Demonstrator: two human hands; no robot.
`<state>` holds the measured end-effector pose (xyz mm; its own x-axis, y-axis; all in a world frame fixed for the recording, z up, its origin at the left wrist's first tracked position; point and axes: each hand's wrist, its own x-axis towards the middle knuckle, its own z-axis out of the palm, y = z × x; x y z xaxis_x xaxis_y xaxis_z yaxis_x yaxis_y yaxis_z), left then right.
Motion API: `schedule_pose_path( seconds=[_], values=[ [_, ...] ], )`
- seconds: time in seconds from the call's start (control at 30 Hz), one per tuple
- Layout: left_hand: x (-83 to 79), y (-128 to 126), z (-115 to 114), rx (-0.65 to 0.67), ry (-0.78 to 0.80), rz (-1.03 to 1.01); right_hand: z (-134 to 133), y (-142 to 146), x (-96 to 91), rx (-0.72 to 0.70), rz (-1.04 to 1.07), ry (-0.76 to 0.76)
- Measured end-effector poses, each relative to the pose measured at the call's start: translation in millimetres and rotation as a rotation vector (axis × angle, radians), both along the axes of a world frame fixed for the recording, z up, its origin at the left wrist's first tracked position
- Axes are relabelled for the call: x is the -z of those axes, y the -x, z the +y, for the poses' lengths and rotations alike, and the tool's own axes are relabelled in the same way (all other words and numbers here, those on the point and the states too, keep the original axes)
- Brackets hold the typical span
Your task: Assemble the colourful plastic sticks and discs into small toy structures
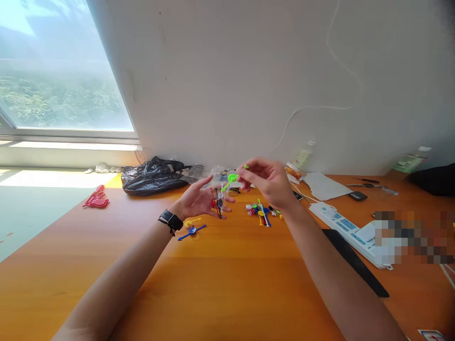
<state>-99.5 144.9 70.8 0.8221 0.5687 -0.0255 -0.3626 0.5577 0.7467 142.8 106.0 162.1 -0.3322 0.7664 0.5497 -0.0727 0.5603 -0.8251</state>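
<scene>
My right hand [270,181] pinches a bright green plastic arrow spinner [232,178] between thumb and fingertips, just above my left hand. My left hand [195,196], with a black watch on its wrist, is turned palm up with the fingers loosely stretched. It holds several small arrow spinners [220,202] in red, black and white; clear plastic seems to lie around them. A blue arrow spinner [192,230] lies on the table below my left wrist, with a yellow arrow spinner [192,222] behind it. To the right sits a mixed pile of coloured spinner parts [262,213].
A black plastic bag [152,176] lies against the wall, and red plastic pieces [96,198] lie to the left. On the right are a white power strip [343,226], a dark flat sheet [355,260], white paper [327,184] and a bottle [410,160].
</scene>
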Motion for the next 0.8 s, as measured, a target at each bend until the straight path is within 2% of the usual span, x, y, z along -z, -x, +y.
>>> schedule_pose_path(
  seconds=[0.1, 0.17, 0.27, 0.43, 0.5, 0.63, 0.8],
  values=[
    [0.9, -1.6, -2.2, 0.073, -0.014, -0.015, 22.2, -19.8, -3.7, 0.215, 0.167, 0.003],
    [1.5, -3.4, -4.5, 0.110, -0.027, -0.013, 33.3, -27.2, -1.0, 0.253, 0.135, 0.082],
    [2.5, -5.9, -7.2, 0.150, -0.035, 0.005, 38.9, -28.9, 3.9, 0.202, 0.004, 0.193],
    [2.5, -8.4, -10.2, 0.188, -0.053, 0.044, 33.9, -21.4, 7.9, -0.014, -0.240, 0.263],
    [2.1, -9.3, -11.3, 0.193, -0.068, 0.051, 35.0, -19.7, 11.3, 0.014, -0.308, 0.206],
    [1.7, -12.0, -13.3, 0.207, -0.094, 0.056, 40.1, -19.1, 19.0, 0.196, -0.400, 0.046],
    [2.7, -17.8, -16.4, 0.226, -0.092, 0.060, 34.4, -20.4, 13.1, 0.144, -0.419, 0.070]
  ],
)
